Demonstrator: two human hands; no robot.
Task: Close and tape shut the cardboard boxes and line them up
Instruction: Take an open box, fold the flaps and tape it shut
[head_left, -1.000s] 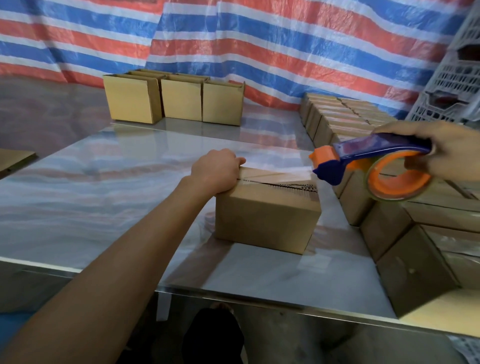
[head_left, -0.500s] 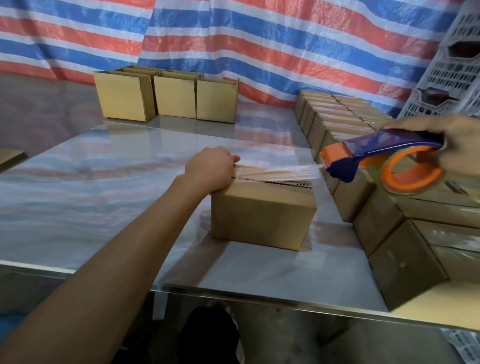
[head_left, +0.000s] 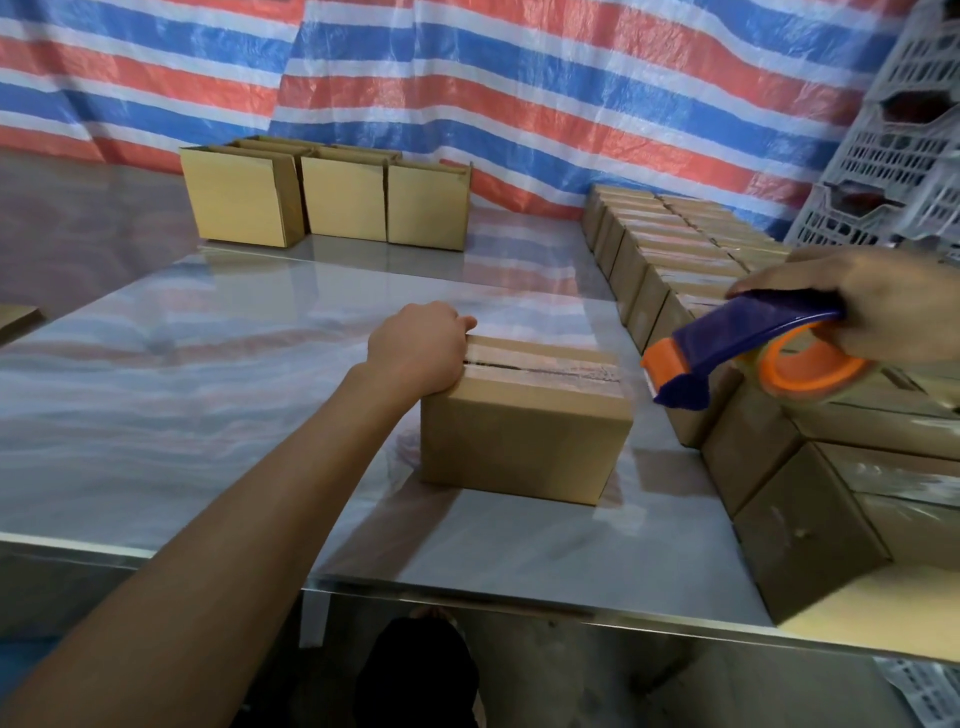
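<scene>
Mid-tape on one box (head_left: 524, 431), sitting around the middle of the counter (head_left: 208, 395), just left of the taped row (head_left: 769, 457) down the right edge. Pinning it with the left hand (head_left: 421, 348) at the left end of the top, grip clenched over that edge and right on the start of the tape (head_left: 545, 358). Most likely done to anchor the strip and stop the box skidding right under the pull. Arm stretched out long and nearly straight from bottom left, knuckles up.

Over on the other side, right hand (head_left: 883, 306) wrapped round the dispenser (head_left: 748, 343), grip grasping the blue handle from above with the orange roll hanging underneath. Held just past the box's right end and a bit above the top, nose tilted down-left toward the corner. Makes sense as the angle for running the strip over the edge and down the side, then tearing it. Can't tell about the film between box and roll, cut or joined, too clear and shiny.

Strip lying along the centre seam, flaps down but with a dark gap showing. Probably worth a press-down along the seam before sliding the box over into the row. More open boxes (head_left: 337, 202) waiting at the far side of the counter, against the striped tarp (head_left: 519, 78), so plenty left to do.
</scene>
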